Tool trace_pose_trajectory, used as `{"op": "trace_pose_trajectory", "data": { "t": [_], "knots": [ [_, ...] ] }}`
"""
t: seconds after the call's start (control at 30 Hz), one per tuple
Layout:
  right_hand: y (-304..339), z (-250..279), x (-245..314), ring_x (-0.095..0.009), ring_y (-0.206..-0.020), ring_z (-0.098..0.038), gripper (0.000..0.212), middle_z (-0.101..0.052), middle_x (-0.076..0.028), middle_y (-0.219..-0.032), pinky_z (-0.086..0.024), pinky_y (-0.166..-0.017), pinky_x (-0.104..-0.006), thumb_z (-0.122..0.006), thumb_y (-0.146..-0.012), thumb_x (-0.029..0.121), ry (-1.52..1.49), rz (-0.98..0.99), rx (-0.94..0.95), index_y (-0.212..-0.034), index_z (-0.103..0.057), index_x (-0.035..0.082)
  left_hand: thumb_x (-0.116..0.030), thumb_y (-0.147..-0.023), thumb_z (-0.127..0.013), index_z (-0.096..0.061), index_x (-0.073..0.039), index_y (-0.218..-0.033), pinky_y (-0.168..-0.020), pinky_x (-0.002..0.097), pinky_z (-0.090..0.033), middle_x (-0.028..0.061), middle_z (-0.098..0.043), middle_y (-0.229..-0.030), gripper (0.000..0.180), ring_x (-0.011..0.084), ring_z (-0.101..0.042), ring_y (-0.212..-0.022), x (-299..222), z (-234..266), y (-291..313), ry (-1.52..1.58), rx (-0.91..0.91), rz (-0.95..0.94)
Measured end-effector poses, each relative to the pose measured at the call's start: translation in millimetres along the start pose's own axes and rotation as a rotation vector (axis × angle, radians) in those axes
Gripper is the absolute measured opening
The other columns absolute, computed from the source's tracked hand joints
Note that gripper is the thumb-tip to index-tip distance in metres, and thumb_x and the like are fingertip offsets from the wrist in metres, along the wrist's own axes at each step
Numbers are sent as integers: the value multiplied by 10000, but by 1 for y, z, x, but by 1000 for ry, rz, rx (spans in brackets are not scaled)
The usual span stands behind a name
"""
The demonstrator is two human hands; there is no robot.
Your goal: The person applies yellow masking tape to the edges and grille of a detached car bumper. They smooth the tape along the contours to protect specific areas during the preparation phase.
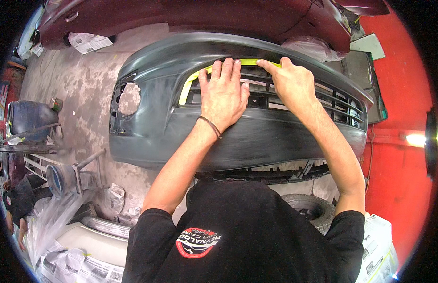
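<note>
A dark grey car bumper lies across the view in front of me, with a slatted grille opening in it. Bright yellow masking tape follows the left and upper edge of that opening. My left hand is laid flat, its fingertips on the tape along the upper edge. To its right, my right hand is closed with the thumb stretched along the tape and the index finger bent. Yellow tape shows at its thumb and fingertip; the curled fingers hide the rest.
A dark red car stands beyond the bumper, and a red wall rises at right. At left are a blue drum and a metal stand. A tyre lies near my right arm. Newspaper lies by the car.
</note>
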State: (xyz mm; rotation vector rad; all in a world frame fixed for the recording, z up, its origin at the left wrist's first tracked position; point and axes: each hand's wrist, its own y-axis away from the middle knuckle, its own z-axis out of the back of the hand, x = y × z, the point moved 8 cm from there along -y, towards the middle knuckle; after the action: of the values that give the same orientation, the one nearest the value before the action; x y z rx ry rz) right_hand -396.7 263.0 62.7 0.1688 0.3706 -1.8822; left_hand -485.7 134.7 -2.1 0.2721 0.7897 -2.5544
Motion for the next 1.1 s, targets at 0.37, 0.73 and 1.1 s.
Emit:
{"op": "trace_pose_trajectory", "data": {
  "t": [0.37, 0.73, 1.1],
  "knots": [
    [-2, -5, -2, -349, -790, -813, 461, -721, -171, -981, -669, -667, -479, -683, -1047, 170, -28, -39, 23, -1465, -772, 343, -299, -1013, -693, -639, -47, -1541, -1150, 599, -397, 132, -591, -1510, 587, 352, -538, -1413, 27, 14, 18, -57, 7, 86],
    [-1, -10, -2, -346, -806, -816, 442, -740, -176, -979, -671, -677, -475, -674, -1058, 194, -46, -54, 15, -1460, -774, 348, -235, -989, -680, -643, -47, -1528, -1152, 588, -403, 130, -611, -1512, 572, 354, -541, -1433, 4, 6, 0, 7, -17, 12],
    [-1, -9, 1, -336, -855, -829, 410, -770, -172, -1016, -679, -706, -458, -683, -1032, 180, -54, -68, 12, -1410, -802, 286, -212, -959, -686, -633, -43, -1531, -1156, 592, -405, 134, -611, -1513, 599, 351, -540, -1434, 1, 0, -3, 18, 1, 26]
  ]
}}
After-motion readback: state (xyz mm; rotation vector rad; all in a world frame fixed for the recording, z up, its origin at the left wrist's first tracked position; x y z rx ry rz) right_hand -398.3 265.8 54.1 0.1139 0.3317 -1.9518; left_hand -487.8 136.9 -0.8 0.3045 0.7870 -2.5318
